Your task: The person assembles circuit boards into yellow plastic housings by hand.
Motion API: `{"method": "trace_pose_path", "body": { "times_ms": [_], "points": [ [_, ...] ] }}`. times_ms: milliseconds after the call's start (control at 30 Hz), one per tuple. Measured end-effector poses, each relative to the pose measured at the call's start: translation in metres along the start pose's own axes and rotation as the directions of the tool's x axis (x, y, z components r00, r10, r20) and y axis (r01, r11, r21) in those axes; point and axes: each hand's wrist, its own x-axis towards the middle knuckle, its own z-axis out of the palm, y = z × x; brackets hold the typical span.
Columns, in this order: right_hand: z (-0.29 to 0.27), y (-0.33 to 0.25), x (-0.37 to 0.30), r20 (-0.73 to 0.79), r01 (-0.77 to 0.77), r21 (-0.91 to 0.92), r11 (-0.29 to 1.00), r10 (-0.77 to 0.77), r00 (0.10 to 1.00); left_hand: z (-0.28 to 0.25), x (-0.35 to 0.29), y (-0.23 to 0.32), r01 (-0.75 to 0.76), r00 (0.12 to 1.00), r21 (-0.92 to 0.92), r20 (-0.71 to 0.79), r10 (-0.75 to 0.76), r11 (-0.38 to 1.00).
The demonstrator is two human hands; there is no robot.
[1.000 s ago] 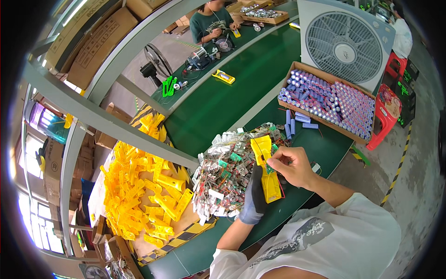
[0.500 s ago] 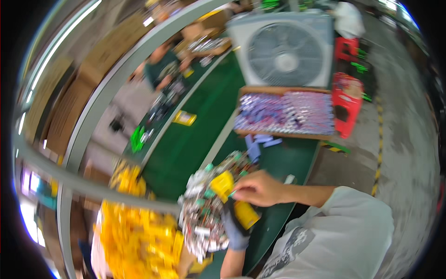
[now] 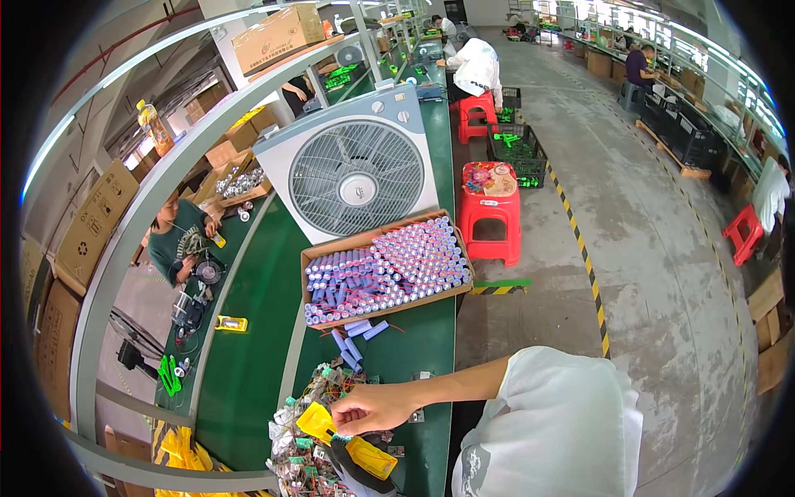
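A gloved left hand (image 3: 351, 469) clamps a yellow casing (image 3: 371, 458) by heaped circuit boards (image 3: 291, 457), the right hand (image 3: 368, 407) above it, grip indiscernible, near the right edge of the worktop (image 3: 429, 358); ahead, a carton (image 3: 399, 311) holds purple cells (image 3: 387, 267).

A pale box fan (image 3: 358, 190) stands to the left of a red stool (image 3: 490, 209).

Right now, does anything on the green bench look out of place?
Loose purple cells lie at odd angles on the green bench, outside the cardboard tray holding many more, so they look stray, perhaps set out deliberately.
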Motion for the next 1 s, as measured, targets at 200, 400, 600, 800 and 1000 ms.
{"method": "trace_pose_path", "body": {
  "times_ms": [200, 400, 600, 800, 1000],
  "points": [
    [0.0, 0.005, 0.0, 0.05, 0.054, -0.054, 0.997, -0.051, 0.997, 0.008, -0.007, -0.038, 0.072, 0.99, 0.36, 0.086, -0.11, 0.93],
    [-0.001, 0.008, 0.003, 0.018, 0.047, -0.056, 0.997, -0.046, 0.999, 0.01, -0.01, -0.034, 0.074, 0.995, 0.447, 0.03, -0.098, 0.891],
    [0.002, 0.007, 0.007, 0.048, 0.05, -0.144, 0.988, -0.043, 0.998, 0.009, -0.001, -0.02, 0.047, 0.999, 0.506, -0.001, -0.053, 0.861],
    [0.007, 0.014, 0.007, -0.086, 0.166, -0.045, 0.985, -0.169, 0.982, -0.002, 0.003, 0.01, -0.016, 1.0, 0.429, -0.012, 0.023, 0.903],
    [0.008, 0.025, 0.001, -0.12, 0.227, -0.015, 0.974, -0.227, 0.967, -0.016, 0.009, 0.022, -0.049, 0.996, 0.356, 0.085, 0.02, 0.933]
  ]
}}
